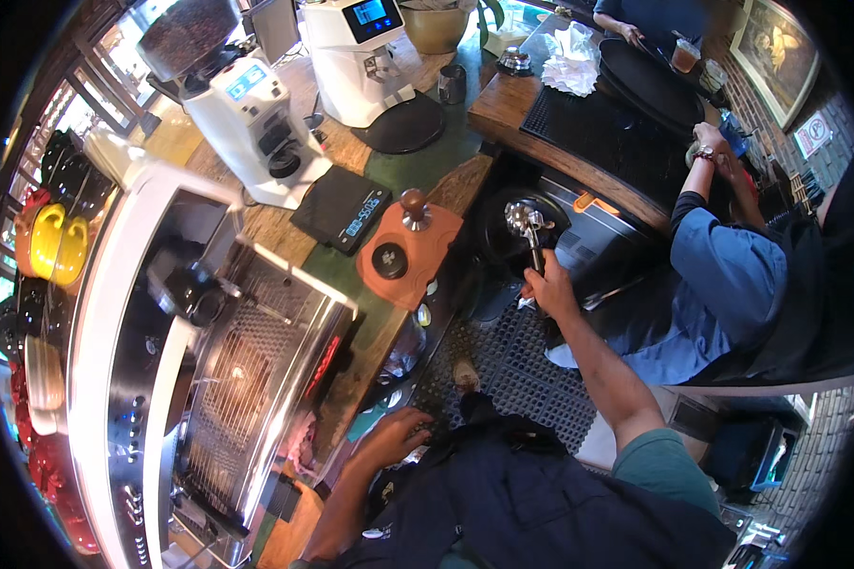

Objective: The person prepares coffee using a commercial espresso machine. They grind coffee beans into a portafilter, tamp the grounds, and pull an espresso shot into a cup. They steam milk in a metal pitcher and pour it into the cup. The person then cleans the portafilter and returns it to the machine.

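In my right hand [551, 288] is the dark handle of a metal portafilter [524, 219], held over a round black bin [498, 245] beside the counter. My left hand [396, 435] hangs near the counter's front edge, fingers slightly bent, and nothing shows in it. An orange-brown tamping mat [425, 267] lies at the counter's corner. It bears a tamper with a wooden knob [414, 204] and a round black coffee tool [389, 260]. Behind the mat lies a black digital scale [341, 208].
On the left stands a large espresso machine [124, 284]. Two white coffee grinders [252, 128] stand at the back. A co-worker in a blue shirt [729, 263] is close on the right, by a wooden counter [502, 114]. Another person [630, 32] stands beyond. A perforated rubber mat [526, 370] covers the floor.
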`<state>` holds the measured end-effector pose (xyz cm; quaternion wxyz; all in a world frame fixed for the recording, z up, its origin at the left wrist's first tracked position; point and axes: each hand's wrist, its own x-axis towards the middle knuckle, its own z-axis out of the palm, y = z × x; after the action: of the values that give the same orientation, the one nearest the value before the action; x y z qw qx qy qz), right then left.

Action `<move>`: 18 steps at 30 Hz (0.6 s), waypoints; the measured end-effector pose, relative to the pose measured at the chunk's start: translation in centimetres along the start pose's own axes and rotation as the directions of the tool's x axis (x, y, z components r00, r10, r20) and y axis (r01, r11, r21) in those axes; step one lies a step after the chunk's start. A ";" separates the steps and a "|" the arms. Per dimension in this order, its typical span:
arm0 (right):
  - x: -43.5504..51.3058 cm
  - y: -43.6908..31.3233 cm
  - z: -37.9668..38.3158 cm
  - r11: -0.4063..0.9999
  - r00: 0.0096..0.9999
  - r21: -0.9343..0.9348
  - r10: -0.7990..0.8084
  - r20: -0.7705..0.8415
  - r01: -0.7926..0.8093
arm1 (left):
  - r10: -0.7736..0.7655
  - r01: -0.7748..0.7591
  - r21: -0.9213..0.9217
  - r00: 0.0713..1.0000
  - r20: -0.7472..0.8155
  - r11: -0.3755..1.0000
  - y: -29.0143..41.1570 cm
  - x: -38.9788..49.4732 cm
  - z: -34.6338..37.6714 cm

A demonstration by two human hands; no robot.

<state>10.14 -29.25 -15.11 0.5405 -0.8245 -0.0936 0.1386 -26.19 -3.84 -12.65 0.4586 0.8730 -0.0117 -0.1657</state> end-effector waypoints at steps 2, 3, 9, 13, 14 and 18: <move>2.1 0.1 0.2 0.967 0.996 -0.250 -0.060 -0.063 0.043 | -0.020 0.019 -0.009 0.998 -0.060 1.000 -0.6 1.2 0.8; 3.1 0.3 0.3 0.928 0.991 -0.370 -0.094 -0.093 0.054 | -0.028 0.027 -0.011 0.996 -0.085 1.000 -0.9 2.0 0.9; 7.2 9.9 0.1 0.808 0.997 -0.586 -0.033 0.073 0.069 | -0.057 0.053 -0.063 0.996 -0.071 0.997 0.7 6.5 0.3; 5.7 3.3 -0.4 0.853 0.996 -0.520 -0.074 -0.050 0.037 | -0.064 0.059 -0.038 0.991 -0.122 0.998 1.8 8.2 -0.2; 5.7 4.3 0.0 0.850 0.995 -0.526 -0.055 -0.077 0.007 | -0.057 0.055 -0.024 0.993 -0.107 0.998 1.6 8.4 -0.3; 7.2 11.1 0.4 0.776 0.998 -0.628 -0.035 0.051 0.059 | 0.008 -0.009 -0.016 0.998 -0.056 1.000 1.6 10.4 -0.7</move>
<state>16.82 -31.12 -26.37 0.2361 -0.9523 -0.1649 0.1006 -15.96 -5.96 -13.88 0.4665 0.8735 -0.0012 -0.1392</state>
